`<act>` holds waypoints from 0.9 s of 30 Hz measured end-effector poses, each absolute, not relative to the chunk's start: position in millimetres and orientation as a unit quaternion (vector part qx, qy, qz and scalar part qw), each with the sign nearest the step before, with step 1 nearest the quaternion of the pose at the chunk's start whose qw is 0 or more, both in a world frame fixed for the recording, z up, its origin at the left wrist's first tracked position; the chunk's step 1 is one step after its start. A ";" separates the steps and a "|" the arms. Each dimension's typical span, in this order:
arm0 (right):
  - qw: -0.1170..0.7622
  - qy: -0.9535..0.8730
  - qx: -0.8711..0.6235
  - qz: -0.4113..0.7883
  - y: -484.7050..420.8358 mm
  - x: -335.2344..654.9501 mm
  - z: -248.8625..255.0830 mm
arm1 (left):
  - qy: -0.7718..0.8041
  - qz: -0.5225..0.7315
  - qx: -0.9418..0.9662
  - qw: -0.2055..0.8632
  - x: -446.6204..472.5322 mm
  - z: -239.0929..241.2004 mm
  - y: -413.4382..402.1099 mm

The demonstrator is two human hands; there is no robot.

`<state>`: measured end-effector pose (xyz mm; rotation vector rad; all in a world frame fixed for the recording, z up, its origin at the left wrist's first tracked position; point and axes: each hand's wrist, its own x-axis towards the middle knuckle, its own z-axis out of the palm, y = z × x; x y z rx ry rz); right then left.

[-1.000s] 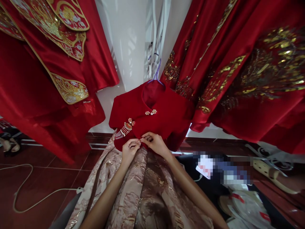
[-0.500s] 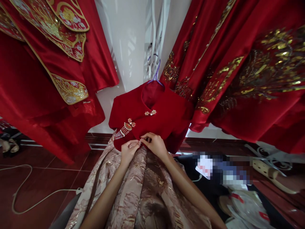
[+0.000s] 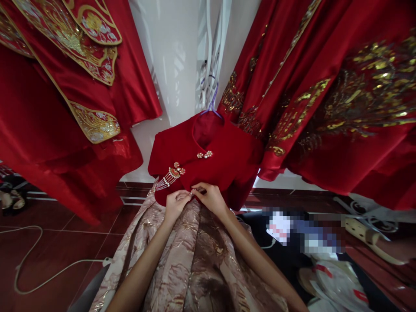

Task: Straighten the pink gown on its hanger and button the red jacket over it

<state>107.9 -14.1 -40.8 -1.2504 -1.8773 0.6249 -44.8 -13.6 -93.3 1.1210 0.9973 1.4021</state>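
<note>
A short red jacket [image 3: 229, 149] hangs on a purple hanger [image 3: 212, 104] in front of me, over a pink-and-gold brocade skirt [image 3: 182, 247]. Floral beaded clasps [image 3: 204, 154] fasten its collar, and a beaded tassel ornament [image 3: 172, 174] lies on its left side. At the jacket's lower front edge, my left hand [image 3: 176, 204] and my right hand [image 3: 211, 199] meet fingertip to fingertip. Both are closed in a pinch on a small beaded clasp [image 3: 191, 193], mostly covered by the fingers. Whether its two halves are joined cannot be made out.
Red embroidered garments hang at left [image 3: 94, 123] and right [image 3: 305, 104]. To my right, a lit phone [image 3: 278, 227] and plastic-wrapped packages [image 3: 338, 281] rest on a dark surface. Beyond them is a beige clog [image 3: 370, 240]. A pale cable [image 3: 42, 234] crosses the tiled floor at left.
Both hands stay pinched at the same spot on the jacket's lower edge. The left fingers have shifted very slightly; the jacket and skirt look unchanged.
</note>
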 end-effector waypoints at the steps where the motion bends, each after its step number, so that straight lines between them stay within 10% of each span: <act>1: 0.392 -0.735 -0.492 0.254 -13.8 107.5 -41.6 | 0.414 0.583 0.471 0.516 -45.2 -94.0 -12.9; 27: 0.538 -0.640 -0.505 0.214 -26.1 125.7 5.1 | 0.454 0.611 0.477 0.439 -48.6 -82.6 -31.5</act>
